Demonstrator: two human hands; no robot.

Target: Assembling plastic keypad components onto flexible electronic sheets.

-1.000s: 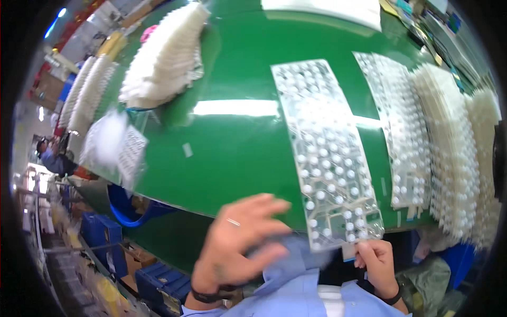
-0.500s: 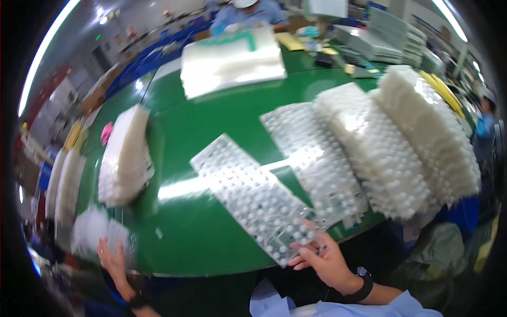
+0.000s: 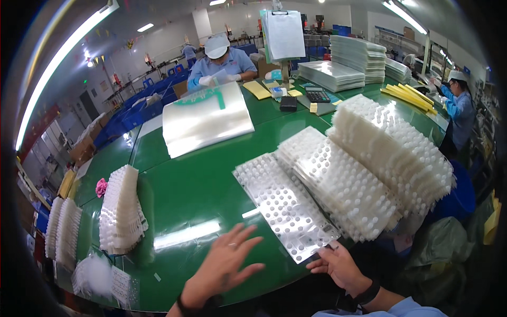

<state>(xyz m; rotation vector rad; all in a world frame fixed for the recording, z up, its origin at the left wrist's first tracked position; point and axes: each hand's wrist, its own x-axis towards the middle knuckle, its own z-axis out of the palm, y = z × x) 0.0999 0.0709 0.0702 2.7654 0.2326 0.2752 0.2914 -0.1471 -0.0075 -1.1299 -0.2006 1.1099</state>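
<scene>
My right hand (image 3: 343, 267) pinches the near corner of a clear plastic sheet with rows of round grey dots (image 3: 288, 211). That sheet slants away from me, its long right edge against a stack of similar dotted sheets (image 3: 338, 185). Over the front of the table, my left hand (image 3: 227, 261) is open with its fingers spread, holding nothing, to the left of the sheet. Farther right, a taller pile of dotted sheets (image 3: 391, 142) leans in a fanned slope. Whether the pinched sheet lies on others is hard to tell.
The green table (image 3: 185, 195) bears another dotted stack (image 3: 120, 211) at left, beside a pink crumpled thing (image 3: 101, 187). Small clear sheets (image 3: 120, 285) lie near the left front edge. A large plastic-film pile (image 3: 206, 121) lies ahead, before a seated co-worker (image 3: 222, 63). A calculator (image 3: 318, 96) sits beyond.
My left hand has come from the small sheets at far left to the front middle. The pinched sheet has shifted right, against the stack. The view has tilted up.
</scene>
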